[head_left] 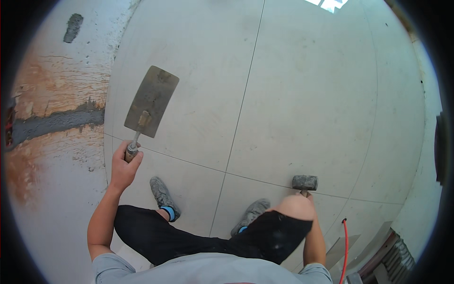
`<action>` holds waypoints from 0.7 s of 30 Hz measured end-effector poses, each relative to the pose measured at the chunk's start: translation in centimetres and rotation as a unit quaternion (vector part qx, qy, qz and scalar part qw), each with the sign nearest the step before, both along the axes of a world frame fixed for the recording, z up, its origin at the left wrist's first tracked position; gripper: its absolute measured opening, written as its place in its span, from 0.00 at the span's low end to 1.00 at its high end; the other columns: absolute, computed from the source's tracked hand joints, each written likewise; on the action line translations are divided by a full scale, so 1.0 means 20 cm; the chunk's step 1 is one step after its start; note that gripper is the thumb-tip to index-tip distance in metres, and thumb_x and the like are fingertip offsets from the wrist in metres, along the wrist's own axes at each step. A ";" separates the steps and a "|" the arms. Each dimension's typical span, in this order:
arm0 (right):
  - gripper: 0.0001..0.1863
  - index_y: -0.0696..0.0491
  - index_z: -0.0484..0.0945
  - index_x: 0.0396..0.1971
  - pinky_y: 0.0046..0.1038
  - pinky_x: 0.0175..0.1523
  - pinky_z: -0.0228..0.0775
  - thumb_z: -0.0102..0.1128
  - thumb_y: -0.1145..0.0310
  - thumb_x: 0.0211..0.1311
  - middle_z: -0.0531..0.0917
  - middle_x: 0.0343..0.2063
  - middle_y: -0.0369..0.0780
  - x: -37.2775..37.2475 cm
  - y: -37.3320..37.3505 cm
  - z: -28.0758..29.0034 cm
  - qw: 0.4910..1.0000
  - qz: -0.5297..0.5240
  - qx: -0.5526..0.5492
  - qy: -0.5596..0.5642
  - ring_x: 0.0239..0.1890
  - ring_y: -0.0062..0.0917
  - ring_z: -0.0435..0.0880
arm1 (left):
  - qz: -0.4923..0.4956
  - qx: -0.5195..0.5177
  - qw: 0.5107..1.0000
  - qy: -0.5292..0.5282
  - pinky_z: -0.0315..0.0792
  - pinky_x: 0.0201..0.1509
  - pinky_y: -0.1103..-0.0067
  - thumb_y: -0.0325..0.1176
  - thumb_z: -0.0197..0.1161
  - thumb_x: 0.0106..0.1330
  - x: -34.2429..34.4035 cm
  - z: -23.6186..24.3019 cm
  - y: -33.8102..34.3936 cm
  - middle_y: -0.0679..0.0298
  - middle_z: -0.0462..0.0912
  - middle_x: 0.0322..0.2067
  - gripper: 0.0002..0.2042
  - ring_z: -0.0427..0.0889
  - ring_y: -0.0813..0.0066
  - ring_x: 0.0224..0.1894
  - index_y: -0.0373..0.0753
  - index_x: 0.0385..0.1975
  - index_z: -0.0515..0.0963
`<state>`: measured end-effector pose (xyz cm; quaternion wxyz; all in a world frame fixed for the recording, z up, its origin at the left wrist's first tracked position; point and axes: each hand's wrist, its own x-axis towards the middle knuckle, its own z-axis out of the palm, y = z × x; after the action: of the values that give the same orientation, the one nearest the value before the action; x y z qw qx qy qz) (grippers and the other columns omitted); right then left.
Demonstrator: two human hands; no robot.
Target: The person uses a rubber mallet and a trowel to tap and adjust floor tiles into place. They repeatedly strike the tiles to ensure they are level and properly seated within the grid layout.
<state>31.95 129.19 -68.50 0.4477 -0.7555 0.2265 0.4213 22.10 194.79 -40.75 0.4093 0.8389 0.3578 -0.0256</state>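
Observation:
A rectangular plastering trowel (pixel 153 97) with a grey, mortar-stained blade points up and away from me over the tiled floor. My left hand (pixel 125 165) is closed around its short wooden handle. On the right, my right hand (pixel 310 198) is mostly hidden behind my bent knee. It is closed on the handle of a mallet (pixel 305 182), whose dark, dusty head shows just past the knee.
Large pale floor tiles (pixel 302 99) with thin dark joints lie under my feet. A rough wall (pixel 66 90) with a grey mortar strip stands at left. At lower right, a red cable (pixel 346 246) rises beside tile offcuts (pixel 343 251) and a ridged grey piece (pixel 397 255).

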 end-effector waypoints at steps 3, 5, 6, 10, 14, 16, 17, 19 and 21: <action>0.11 0.56 0.76 0.24 0.25 0.23 0.65 0.66 0.66 0.56 0.76 0.17 0.34 0.01 0.21 0.09 0.989 -0.119 0.073 0.056 0.17 0.18 0.72 | 0.025 0.042 0.999 -0.012 0.62 0.32 0.83 0.30 0.64 0.62 0.01 0.24 -0.13 0.72 0.69 0.25 0.09 0.65 0.86 0.28 0.35 0.40 0.74; 0.10 0.54 0.74 0.20 0.26 0.19 0.64 0.63 0.67 0.56 0.73 0.13 0.33 0.05 0.13 0.10 0.982 -0.144 0.077 0.096 0.13 0.19 0.71 | 0.038 0.034 0.997 -0.059 0.62 0.31 0.84 0.29 0.63 0.63 0.09 0.32 -0.25 0.72 0.69 0.24 0.09 0.66 0.86 0.27 0.36 0.40 0.74; 0.09 0.54 0.73 0.18 0.27 0.17 0.63 0.62 0.69 0.53 0.72 0.12 0.34 0.04 0.09 0.08 0.992 -0.108 0.048 0.050 0.11 0.21 0.70 | 0.039 0.027 0.996 -0.073 0.63 0.31 0.84 0.29 0.63 0.63 0.14 0.38 -0.32 0.72 0.70 0.24 0.09 0.66 0.86 0.26 0.35 0.41 0.74; 0.07 0.57 0.74 0.20 0.29 0.16 0.62 0.61 0.72 0.50 0.72 0.12 0.37 -0.05 -0.01 -0.14 0.997 -0.064 0.036 -0.017 0.09 0.22 0.68 | 0.026 0.023 0.990 -0.135 0.65 0.30 0.84 0.28 0.62 0.64 0.36 0.65 -0.52 0.72 0.71 0.24 0.09 0.70 0.86 0.25 0.35 0.42 0.74; 0.09 0.61 0.76 0.28 0.29 0.15 0.62 0.62 0.72 0.49 0.75 0.16 0.38 -0.09 0.01 -0.14 0.990 -0.123 0.060 -0.018 0.10 0.23 0.69 | -0.010 -0.005 0.982 -0.190 0.67 0.30 0.83 0.28 0.60 0.65 0.62 0.87 -0.69 0.70 0.72 0.25 0.10 0.71 0.84 0.25 0.34 0.44 0.74; 0.13 0.61 0.76 0.34 0.30 0.16 0.63 0.62 0.72 0.48 0.76 0.17 0.38 -0.08 0.02 -0.13 0.985 -0.152 0.083 -0.019 0.11 0.24 0.70 | -0.025 -0.018 0.979 -0.204 0.68 0.32 0.82 0.29 0.60 0.66 0.77 0.96 -0.83 0.69 0.72 0.25 0.11 0.72 0.84 0.26 0.33 0.45 0.73; 0.15 0.62 0.77 0.37 0.30 0.16 0.64 0.62 0.72 0.48 0.76 0.18 0.38 -0.08 0.01 -0.11 0.981 -0.175 0.087 -0.017 0.12 0.24 0.71 | -0.023 -0.012 0.975 -0.221 0.68 0.32 0.82 0.30 0.60 0.66 0.81 0.99 -0.90 0.69 0.72 0.26 0.12 0.72 0.83 0.26 0.33 0.46 0.73; 0.21 0.58 0.77 0.44 0.30 0.19 0.66 0.63 0.71 0.46 0.78 0.20 0.38 -0.03 -0.08 -0.16 0.984 -0.162 0.067 -0.009 0.17 0.23 0.74 | -0.030 -0.038 0.968 -0.248 0.68 0.32 0.82 0.31 0.60 0.67 0.86 0.97 -0.99 0.68 0.72 0.26 0.13 0.71 0.83 0.26 0.32 0.47 0.73; 0.20 0.59 0.76 0.42 0.30 0.18 0.65 0.63 0.69 0.47 0.78 0.20 0.39 -0.06 -0.08 -0.29 0.989 -0.131 0.052 -0.036 0.15 0.24 0.73 | -0.057 -0.126 0.954 -0.264 0.66 0.32 0.82 0.32 0.58 0.68 0.92 0.96 -1.01 0.69 0.71 0.27 0.14 0.68 0.83 0.25 0.31 0.48 0.71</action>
<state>30.83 127.65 -74.23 0.5457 -0.7098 0.2844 0.3428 40.50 174.50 -21.56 0.5897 0.7762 0.1824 0.1289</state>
